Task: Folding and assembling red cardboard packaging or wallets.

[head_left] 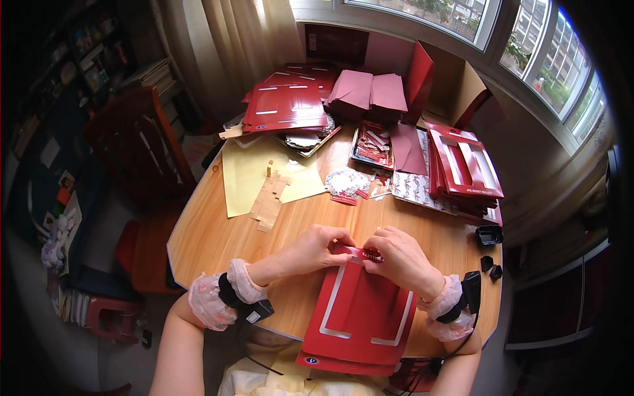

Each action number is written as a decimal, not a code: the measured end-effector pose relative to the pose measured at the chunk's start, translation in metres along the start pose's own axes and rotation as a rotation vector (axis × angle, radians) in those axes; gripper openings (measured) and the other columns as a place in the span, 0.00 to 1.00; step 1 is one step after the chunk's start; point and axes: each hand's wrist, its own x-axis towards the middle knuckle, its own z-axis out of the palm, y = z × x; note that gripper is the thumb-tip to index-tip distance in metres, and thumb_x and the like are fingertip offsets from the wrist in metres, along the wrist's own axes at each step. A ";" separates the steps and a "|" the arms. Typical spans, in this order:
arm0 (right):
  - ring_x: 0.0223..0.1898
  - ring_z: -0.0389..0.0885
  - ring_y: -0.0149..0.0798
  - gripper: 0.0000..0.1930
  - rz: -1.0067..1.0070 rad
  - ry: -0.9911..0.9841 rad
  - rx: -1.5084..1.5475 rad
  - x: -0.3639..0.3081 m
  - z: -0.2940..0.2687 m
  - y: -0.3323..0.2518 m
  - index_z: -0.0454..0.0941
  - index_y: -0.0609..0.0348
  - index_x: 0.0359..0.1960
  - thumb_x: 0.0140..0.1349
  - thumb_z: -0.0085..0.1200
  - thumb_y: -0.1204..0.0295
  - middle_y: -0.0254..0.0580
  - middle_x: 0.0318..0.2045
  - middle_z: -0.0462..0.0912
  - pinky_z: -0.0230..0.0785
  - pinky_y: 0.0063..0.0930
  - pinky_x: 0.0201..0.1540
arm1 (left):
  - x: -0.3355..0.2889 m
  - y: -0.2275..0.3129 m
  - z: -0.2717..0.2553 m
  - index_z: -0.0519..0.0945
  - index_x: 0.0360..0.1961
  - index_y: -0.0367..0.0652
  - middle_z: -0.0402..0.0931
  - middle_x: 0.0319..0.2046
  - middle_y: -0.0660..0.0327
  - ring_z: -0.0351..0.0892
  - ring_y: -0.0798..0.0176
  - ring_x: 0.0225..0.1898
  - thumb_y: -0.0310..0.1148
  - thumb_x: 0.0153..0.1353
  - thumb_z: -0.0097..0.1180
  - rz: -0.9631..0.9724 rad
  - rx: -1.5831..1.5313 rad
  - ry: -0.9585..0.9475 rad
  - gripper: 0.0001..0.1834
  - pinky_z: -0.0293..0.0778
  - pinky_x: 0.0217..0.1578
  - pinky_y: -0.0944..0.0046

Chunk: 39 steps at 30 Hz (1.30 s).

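Note:
A flat red printed card sleeve [353, 317] with pale angular slots lies at the table's near edge, overhanging it towards me. My left hand [323, 245] pinches the far left part of its narrow top flap. Close beside it, my right hand [401, 257] has its thumb and fingers closed on the same flap, slightly further right. Between the two hands the flap stands bent up, showing a whitish strip. My fingers hide parts of the fold. Both wrists wear frilly pale pink cuffs under black straps, with a small black device on each.
Ahead lie a yellow sheet [304, 173] bearing tan tape pieces [269, 203], a white patterned disc [345, 182], and a tray of red strips [374, 144]. Stacked red cards [284, 105], pink cards [350, 89] and red window-cut cards [465, 162] stand behind. Small black containers [489, 234] sit right.

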 end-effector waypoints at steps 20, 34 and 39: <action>0.39 0.77 0.48 0.10 -0.027 0.048 0.014 -0.005 -0.005 -0.014 0.83 0.62 0.31 0.52 0.65 0.67 0.45 0.30 0.78 0.70 0.38 0.46 | 0.003 -0.010 -0.014 0.79 0.53 0.38 0.82 0.43 0.60 0.81 0.69 0.44 0.39 0.65 0.65 -0.073 -0.287 -0.300 0.21 0.78 0.46 0.65; 0.39 0.80 0.51 0.17 0.054 0.090 0.049 -0.004 0.000 -0.021 0.79 0.62 0.41 0.51 0.68 0.70 0.48 0.32 0.81 0.72 0.40 0.46 | -0.001 -0.001 0.003 0.79 0.45 0.37 0.84 0.37 0.54 0.84 0.57 0.40 0.36 0.60 0.68 0.044 -0.028 -0.090 0.17 0.78 0.44 0.61; 0.39 0.81 0.50 0.18 0.028 0.120 -0.003 -0.004 0.006 -0.020 0.79 0.61 0.43 0.52 0.67 0.69 0.47 0.33 0.82 0.72 0.40 0.45 | 0.001 -0.007 0.005 0.75 0.44 0.39 0.83 0.37 0.55 0.83 0.58 0.40 0.36 0.61 0.67 0.004 -0.069 -0.125 0.17 0.76 0.44 0.61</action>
